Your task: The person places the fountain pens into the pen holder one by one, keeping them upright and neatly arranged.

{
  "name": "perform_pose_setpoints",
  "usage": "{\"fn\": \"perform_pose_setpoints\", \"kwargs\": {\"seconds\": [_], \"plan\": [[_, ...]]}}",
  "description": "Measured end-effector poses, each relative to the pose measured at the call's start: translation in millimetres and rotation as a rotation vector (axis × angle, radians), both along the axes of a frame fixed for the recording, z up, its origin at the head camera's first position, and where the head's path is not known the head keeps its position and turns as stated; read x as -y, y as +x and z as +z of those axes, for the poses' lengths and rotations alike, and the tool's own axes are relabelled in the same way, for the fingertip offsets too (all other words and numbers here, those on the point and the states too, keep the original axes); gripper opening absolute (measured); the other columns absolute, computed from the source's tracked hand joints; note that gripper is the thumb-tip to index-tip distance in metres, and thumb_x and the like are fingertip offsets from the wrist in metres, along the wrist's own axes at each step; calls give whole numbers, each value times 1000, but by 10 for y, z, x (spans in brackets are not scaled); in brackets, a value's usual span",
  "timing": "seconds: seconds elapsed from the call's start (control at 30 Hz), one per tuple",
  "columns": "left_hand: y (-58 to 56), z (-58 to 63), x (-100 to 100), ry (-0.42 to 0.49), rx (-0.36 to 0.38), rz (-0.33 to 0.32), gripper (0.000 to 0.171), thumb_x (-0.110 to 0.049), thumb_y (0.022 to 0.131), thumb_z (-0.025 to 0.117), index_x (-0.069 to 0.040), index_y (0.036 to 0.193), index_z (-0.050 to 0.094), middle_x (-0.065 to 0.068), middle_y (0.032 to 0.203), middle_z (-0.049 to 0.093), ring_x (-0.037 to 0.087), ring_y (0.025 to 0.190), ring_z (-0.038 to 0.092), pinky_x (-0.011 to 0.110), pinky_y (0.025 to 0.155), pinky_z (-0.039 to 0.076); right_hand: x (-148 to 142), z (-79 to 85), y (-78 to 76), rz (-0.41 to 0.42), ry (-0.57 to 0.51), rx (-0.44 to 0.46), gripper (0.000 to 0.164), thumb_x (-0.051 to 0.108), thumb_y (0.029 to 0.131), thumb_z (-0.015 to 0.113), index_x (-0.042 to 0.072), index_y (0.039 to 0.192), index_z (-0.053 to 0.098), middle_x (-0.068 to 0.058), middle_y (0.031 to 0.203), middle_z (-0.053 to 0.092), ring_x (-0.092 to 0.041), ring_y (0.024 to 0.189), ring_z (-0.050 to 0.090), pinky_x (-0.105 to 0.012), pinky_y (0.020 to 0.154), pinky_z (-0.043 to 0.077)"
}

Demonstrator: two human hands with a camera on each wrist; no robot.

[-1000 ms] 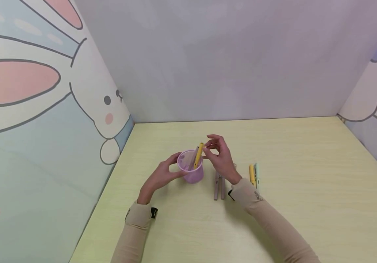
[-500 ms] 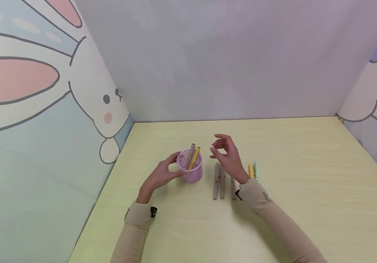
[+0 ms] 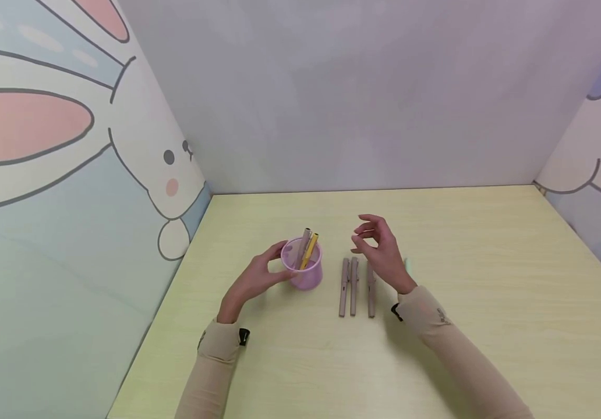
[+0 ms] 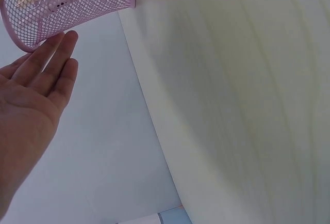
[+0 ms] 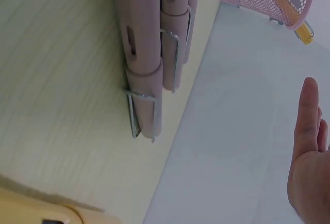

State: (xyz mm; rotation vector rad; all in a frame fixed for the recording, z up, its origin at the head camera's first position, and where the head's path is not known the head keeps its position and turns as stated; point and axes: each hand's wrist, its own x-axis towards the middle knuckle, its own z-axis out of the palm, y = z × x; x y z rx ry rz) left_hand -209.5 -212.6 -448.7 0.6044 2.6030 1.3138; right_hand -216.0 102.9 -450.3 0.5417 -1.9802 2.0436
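Observation:
My left hand (image 3: 255,282) holds a pink mesh pen cup (image 3: 308,280) near its rim, thumb at the front and fingers behind. Inside lean a yellow pen (image 3: 309,251) and a mauve pen (image 3: 303,244). To the right of the cup, my right hand (image 3: 381,251) hovers above the table with loosely bent fingers and nothing visible in them. Below it lie three mauve pens, a left one (image 3: 343,288), a middle one (image 3: 353,288) and a right one (image 3: 371,291); their metal clips show in the right wrist view.
A mint green pen (image 3: 408,266) shows past my right wrist, which hides most of it. In the right wrist view a yellow pen (image 5: 36,211) lies on the pale wood table (image 3: 290,372). A plain wall (image 3: 353,105) rises behind the table, with a rabbit-patterned wall (image 3: 70,244) at left.
My right hand has let go of the yellow pen, now deeper in the cup, and moved right, uncovering the mauve pens and covering the loose yellow one. The left hand stays put.

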Motion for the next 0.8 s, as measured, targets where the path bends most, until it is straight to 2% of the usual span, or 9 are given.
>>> {"fn": "perform_pose_setpoints", "kwargs": {"seconds": [0.2, 0.33, 0.43, 0.57, 0.8], "plan": [[-3, 7, -12, -5, 2, 4, 78, -36, 93, 78, -14, 158, 41, 10, 149, 55, 32, 139, 48, 65, 112, 33, -129, -7, 10, -22, -3, 2, 45, -12, 98, 60, -8, 140, 45, -33, 113, 52, -18, 95, 61, -36, 72, 62], [0, 12, -16, -7, 8, 7, 78, -36, 93, 78, -14, 158, 41, 10, 149, 55, 32, 139, 48, 66, 113, 32, -221, -22, 13, -33, 18, 11, 45, -9, 99, 60, -9, 141, 43, -35, 114, 50, -24, 95, 62, -34, 73, 61], [-1, 10, -18, -7, 10, 8, 78, -36, 93, 78, -14, 158, 41, 10, 149, 55, 32, 139, 48, 66, 113, 31, -292, -32, 17, -47, 30, 22, 45, -8, 100, 60, -8, 142, 43, -33, 114, 51, -24, 96, 63, -37, 73, 61], [-4, 7, -20, -6, 8, 5, 78, -36, 93, 78, -14, 158, 41, 10, 149, 55, 32, 139, 48, 66, 113, 32, -386, -39, 26, -59, 49, 29, 46, -8, 100, 59, -10, 143, 41, -33, 115, 51, -17, 96, 61, -39, 73, 61], [2, 20, -27, -2, 13, 5, 79, -36, 93, 79, -14, 158, 41, 10, 150, 55, 33, 140, 48, 66, 113, 32, -529, -81, 56, -70, 61, 64, 46, -5, 102, 60, -9, 143, 41, -29, 116, 51, -16, 96, 60, -38, 74, 61]]}}
